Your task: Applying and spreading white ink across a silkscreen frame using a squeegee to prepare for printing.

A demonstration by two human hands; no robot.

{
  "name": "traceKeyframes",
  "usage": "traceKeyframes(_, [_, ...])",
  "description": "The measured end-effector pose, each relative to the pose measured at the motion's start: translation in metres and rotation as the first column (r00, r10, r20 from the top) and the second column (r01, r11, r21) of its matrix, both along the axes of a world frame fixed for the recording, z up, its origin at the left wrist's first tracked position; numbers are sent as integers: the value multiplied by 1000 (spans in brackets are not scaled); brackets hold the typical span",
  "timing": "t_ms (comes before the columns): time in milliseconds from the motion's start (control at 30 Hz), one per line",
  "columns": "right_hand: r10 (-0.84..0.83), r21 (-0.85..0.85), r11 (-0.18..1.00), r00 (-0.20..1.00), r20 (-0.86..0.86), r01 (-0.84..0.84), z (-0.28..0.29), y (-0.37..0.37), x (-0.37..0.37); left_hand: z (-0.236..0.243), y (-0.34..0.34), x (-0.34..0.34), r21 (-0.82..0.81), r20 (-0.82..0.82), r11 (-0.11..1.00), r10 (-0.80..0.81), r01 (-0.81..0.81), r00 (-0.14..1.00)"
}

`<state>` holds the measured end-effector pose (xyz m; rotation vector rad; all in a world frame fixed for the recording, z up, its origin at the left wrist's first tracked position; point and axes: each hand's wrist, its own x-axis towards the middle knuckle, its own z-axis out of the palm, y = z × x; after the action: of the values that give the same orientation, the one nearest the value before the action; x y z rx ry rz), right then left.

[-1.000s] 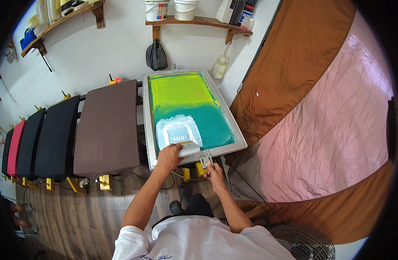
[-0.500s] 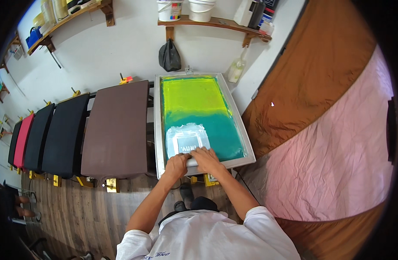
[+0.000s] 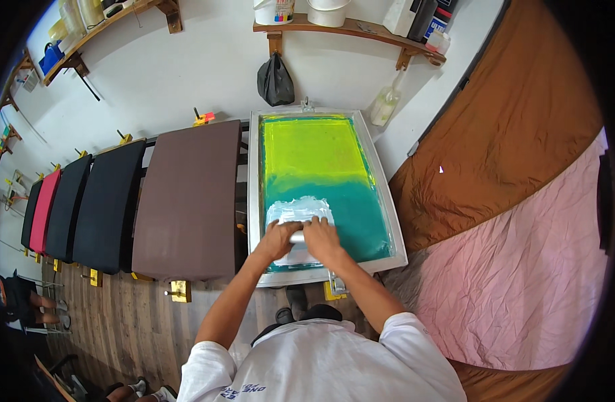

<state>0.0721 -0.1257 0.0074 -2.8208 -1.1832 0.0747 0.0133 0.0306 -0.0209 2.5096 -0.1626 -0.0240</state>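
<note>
A screen-printing frame (image 3: 256, 194) with a pale metal rim lies in front of me. Its mesh is yellow-green at the far end and teal (image 3: 357, 228) nearer me. White ink (image 3: 297, 206) is spread over a patch at the near left. On this patch, my left hand (image 3: 276, 241) and my right hand (image 3: 323, 240) grip a whitish squeegee (image 3: 296, 237) side by side, fingers wrapped over its top. Both hands cover most of the tool, so its blade is hidden.
Left of the frame stand several cloth-covered boards, the nearest a brown one (image 3: 187, 201). A shelf (image 3: 354, 33) with buckets hangs on the wall beyond, a black bag (image 3: 275, 80) below it. Brown and pink fabric (image 3: 508, 281) fills the right side. People's legs show at the lower left.
Both hands and the squeegee have moved away from me, from the frame's near edge onto the white patch. The lettering seen there earlier is now hidden. The view has shifted slightly.
</note>
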Motion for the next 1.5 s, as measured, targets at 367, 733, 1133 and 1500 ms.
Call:
traceKeyframes(367, [87, 82, 994, 968, -237, -69, 21, -7, -4, 33, -4, -20, 128, -35, 992, -6, 10, 999])
traceKeyframes(733, [127, 5, 991, 938, -324, -133, 9, 48, 47, 28, 45, 17, 290, -155, 955, 116, -68, 981])
traceKeyframes(1133, [226, 51, 973, 882, -414, -226, 21, 4, -14, 41, 1, -62, 84, -190, 995, 75, -60, 979])
traceKeyframes(1500, [50, -79, 994, 967, -248, -71, 38, 8, 25, 35, 11, 10, -48, 71, 999, -10, 13, 997])
